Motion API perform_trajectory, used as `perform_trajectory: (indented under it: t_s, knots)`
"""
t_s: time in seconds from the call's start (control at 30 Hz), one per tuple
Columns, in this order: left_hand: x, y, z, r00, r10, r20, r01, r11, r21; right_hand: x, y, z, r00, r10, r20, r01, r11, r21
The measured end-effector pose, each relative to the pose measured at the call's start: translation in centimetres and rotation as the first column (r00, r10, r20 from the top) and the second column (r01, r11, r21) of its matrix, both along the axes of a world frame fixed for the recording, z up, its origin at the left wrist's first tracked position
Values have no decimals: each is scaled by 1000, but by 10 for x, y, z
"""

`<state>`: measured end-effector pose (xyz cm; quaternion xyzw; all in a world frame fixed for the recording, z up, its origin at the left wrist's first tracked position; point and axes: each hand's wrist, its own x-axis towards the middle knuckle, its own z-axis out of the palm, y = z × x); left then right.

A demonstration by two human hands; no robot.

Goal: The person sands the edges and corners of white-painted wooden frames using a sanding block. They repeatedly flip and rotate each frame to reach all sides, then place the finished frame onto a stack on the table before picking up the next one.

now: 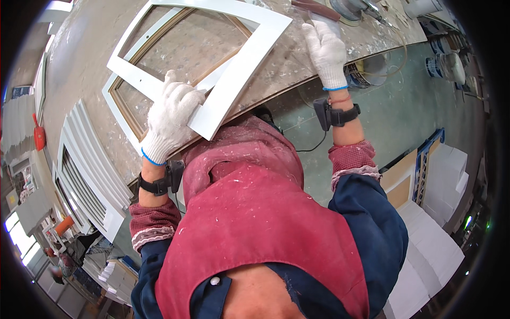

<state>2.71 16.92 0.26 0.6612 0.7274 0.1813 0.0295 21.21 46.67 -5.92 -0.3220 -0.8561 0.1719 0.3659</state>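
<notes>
My left hand (172, 114), in a white knit glove, lies over the near part of a white door frame (249, 56), its fingers bent against the frame. That frame has a curved outer edge and lies across a second white frame (118, 109) with bare brown inner edges. My right hand (326, 56), gloved the same way, reaches over the table's near edge with its fingers stretched out. Its fingertips are beside a reddish-brown, block-like piece (316, 8); whether they touch it, I cannot tell.
The worktable (276, 74) is dusty and spotted. Beyond my right hand sits a round power sander (348, 9) with a hose. Paint buckets (446, 67) stand at the right. White louvred panels (87, 165) lean at the left. Cardboard and white sheets (425, 244) are stacked at lower right.
</notes>
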Motion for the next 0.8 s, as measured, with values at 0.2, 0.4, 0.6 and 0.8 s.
perform_trajectory:
  t_s: [0.2, 0.4, 0.6, 0.8]
  knots:
    - [2, 0, -2, 1000, 4, 22, -4, 1000, 10, -3, 0, -6, 994, 112, -11, -104, 951, 292]
    - [2, -1, 0, 1000, -3, 4, 3, 1000, 10, 1, -3, -7, 993, 107, 50, -118, 909, 400]
    - [2, 0, -5, 999, -35, -1, 35, 998, 57, 5, -34, 16, 968, 204, 145, -241, 918, 316]
    - [4, 1, -5, 999, -28, -21, 29, 999, 44, 8, -56, 19, 909, 410, 70, -416, 890, 188]
